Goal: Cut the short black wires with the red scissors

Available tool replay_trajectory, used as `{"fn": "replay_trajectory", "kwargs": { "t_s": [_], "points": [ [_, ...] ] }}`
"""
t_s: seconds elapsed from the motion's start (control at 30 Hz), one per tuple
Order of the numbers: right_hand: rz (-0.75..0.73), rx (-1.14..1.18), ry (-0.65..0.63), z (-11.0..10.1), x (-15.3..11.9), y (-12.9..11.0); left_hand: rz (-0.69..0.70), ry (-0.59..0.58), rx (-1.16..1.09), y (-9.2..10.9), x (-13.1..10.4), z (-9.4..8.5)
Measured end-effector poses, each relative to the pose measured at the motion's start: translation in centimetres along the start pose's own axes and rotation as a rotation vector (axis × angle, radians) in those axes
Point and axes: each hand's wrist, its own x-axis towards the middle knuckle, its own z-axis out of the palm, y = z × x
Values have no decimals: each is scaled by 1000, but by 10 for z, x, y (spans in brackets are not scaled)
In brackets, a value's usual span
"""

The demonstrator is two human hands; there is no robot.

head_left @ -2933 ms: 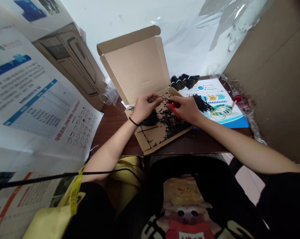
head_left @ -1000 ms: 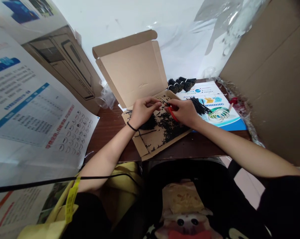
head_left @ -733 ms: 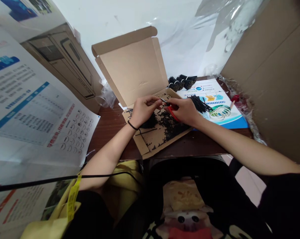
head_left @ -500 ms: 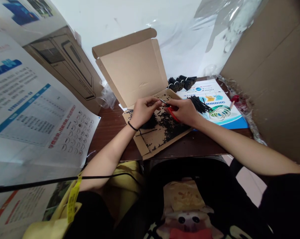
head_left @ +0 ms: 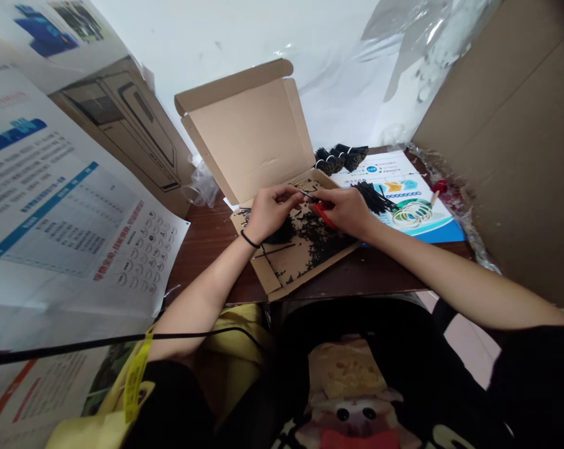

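While the table extends beneath both hands, the open cardboard box (head_left: 251, 134) sits on it under them. Left hand (head_left: 269, 213): thumb and fingers pinched together, contents too small to identify. Right hand (head_left: 350, 211): curled around red-handled scissors (head_left: 324, 216), blades near left fingertips. Black scraps (head_left: 326, 246): below right hand.

Whether the left hand (head_left: 269, 214) holds anything is too small to tell
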Motion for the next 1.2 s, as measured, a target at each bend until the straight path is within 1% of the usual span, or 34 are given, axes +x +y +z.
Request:
{"fn": "replay_trajectory", "kwargs": {
  "t_s": [0.13,0.33,0.47,0.63,0.83,1.0,1.2],
  "points": [
    [-13,-51,8,1,0,2,-4,-3,-6,0,0,0],
    [25,-101,34,1,0,3,-33,-37,-69,-2,1,1],
    [84,-38,54,1,2,5,-46,-70,-138,-7,2,2],
    [59,10,79,0,3,3,-67,-126,-256,-7,3,3],
    [33,40,88,1,2,-1,5,-122,-167,-4,4,2],
    [15,63,78,1,2,-2,-2,-99,-152,-4,3,1],
    [17,59,34,-1,0,-4,1,-77,-126,-1,3,2]
  ]
}}
